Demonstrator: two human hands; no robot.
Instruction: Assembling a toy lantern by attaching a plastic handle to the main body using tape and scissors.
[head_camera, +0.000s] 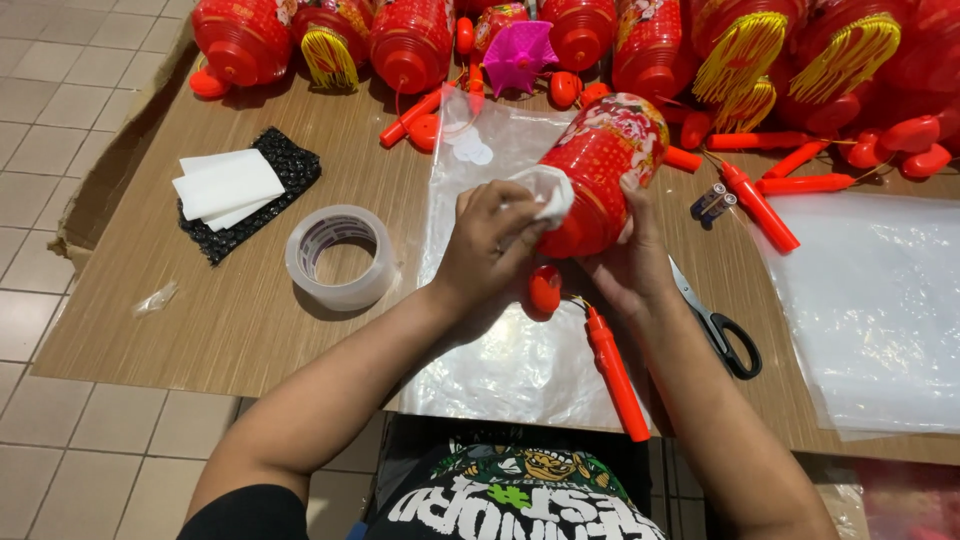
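Item: red plastic lantern (600, 170), held above the clear plastic sheet (500, 370) on the counter (230, 300), long axis tilted, top end pointing up-right and away from the person. Right hand (630, 265) closed around its lower body from beneath; left hand (490, 245) curled, pinching a white cloth (548, 192) against its side. Risk: hard rubbing may slip the smooth shell loose, dropping it onto the scissors (715, 325).
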